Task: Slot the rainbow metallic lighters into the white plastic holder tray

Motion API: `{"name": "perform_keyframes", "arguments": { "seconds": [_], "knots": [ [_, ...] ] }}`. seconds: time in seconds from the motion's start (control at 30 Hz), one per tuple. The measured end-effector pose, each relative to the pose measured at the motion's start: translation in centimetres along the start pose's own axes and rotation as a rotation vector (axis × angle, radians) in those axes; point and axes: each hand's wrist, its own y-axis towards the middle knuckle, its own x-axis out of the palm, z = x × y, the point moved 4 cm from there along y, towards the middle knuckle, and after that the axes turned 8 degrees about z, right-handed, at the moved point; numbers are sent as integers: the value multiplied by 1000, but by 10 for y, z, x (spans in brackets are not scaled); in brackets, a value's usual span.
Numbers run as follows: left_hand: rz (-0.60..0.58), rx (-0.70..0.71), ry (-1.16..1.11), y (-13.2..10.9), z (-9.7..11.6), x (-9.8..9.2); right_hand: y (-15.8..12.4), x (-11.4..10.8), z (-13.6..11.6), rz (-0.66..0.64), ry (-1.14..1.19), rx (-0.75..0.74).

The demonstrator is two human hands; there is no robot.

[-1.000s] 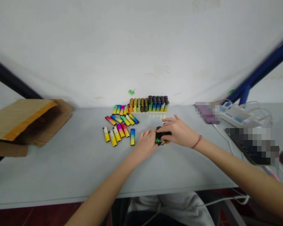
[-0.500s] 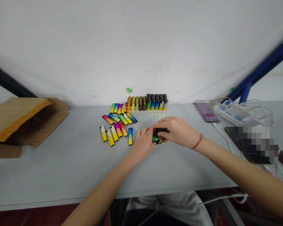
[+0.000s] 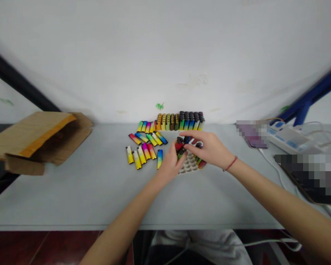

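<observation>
My left hand point(image 3: 171, 160) is closed round a few lighters point(image 3: 180, 145) with dark tops, red and green among them. My right hand point(image 3: 209, 147) pinches a dark-topped blue lighter point(image 3: 187, 140) close beside them, thumb and fingers together. Below both hands is a white tray point(image 3: 186, 168) with rows of round holes. A few lighters point(image 3: 200, 162) stand in its right side, partly covered by my right hand. Left of my hands, several shiny multicoloured lighters point(image 3: 142, 154) lie loose on the table, one blue and yellow lighter point(image 3: 160, 159) nearest my left hand.
Upright lighters with yellow tops point(image 3: 167, 122) and black tops point(image 3: 192, 120) stand in blocks by the wall. An open cardboard box point(image 3: 33, 132) lies at the left. On the right are two phones point(image 3: 255, 136), cables and a white power strip point(image 3: 288, 138).
The holed tray and the lighters in it now show under my hands. My right hand has lifted slightly and pinches a lighter by my left hand. The whole view has shifted.
</observation>
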Motion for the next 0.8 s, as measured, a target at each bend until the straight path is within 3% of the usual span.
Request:
{"name": "perform_keyframes", "arguments": {
  "seconds": [0.13,0.23,0.33,0.47,0.63,0.8],
  "knots": [
    [177,-89,128,16,-12,-38,12,13,-4,40,151,12],
    [292,-287,472,23,-33,-78,15,18,-10,33,181,7],
    [275,-469,783,22,-51,-104,12,15,-13,7,152,-3],
    [192,-495,961,19,-58,-102,-1,6,-9,23,-11,-34],
    [263,-439,1031,16,-56,-88,-25,-3,4,15,-297,-153],
    [318,-387,1033,14,-59,-84,-48,-1,33,-11,-335,-66]
  ]
}}
